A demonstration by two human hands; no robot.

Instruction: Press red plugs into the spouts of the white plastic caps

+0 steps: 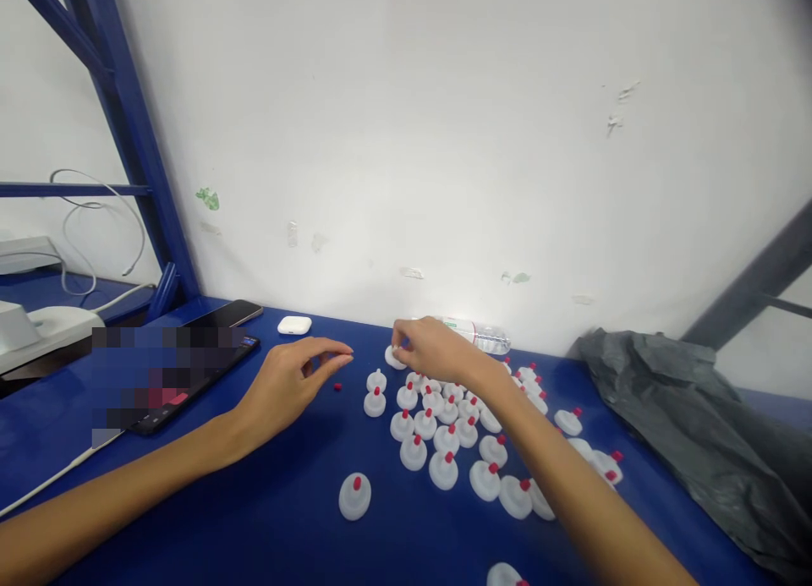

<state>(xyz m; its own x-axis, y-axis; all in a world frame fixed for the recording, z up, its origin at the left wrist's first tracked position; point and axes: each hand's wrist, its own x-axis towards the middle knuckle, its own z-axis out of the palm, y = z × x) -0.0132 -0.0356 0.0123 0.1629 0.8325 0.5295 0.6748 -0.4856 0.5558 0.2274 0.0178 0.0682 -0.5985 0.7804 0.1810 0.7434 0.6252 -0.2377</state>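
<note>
My right hand [435, 347] reaches to the back of the blue table [279, 501], its fingers pinched at the top of a white domed plastic piece [394, 359]. Whether that piece has a red tip is hidden by the fingers. My left hand [295, 381] hovers left of the pieces, thumb and forefinger close together with a small gap and nothing visible between them. A small loose red cap [337, 386] lies below its fingertips. One white piece without a red cap [376, 379] stands nearby, behind a red-capped piece [374, 403].
Many red-capped pieces [447, 439] cluster under my right forearm; one [354, 496] stands apart in front. A clear bottle [491, 339] lies by the wall. Dark grey plastic [672, 417] covers the right. A white case [294, 325], phone [228, 314] and cabled device [166, 410] lie left.
</note>
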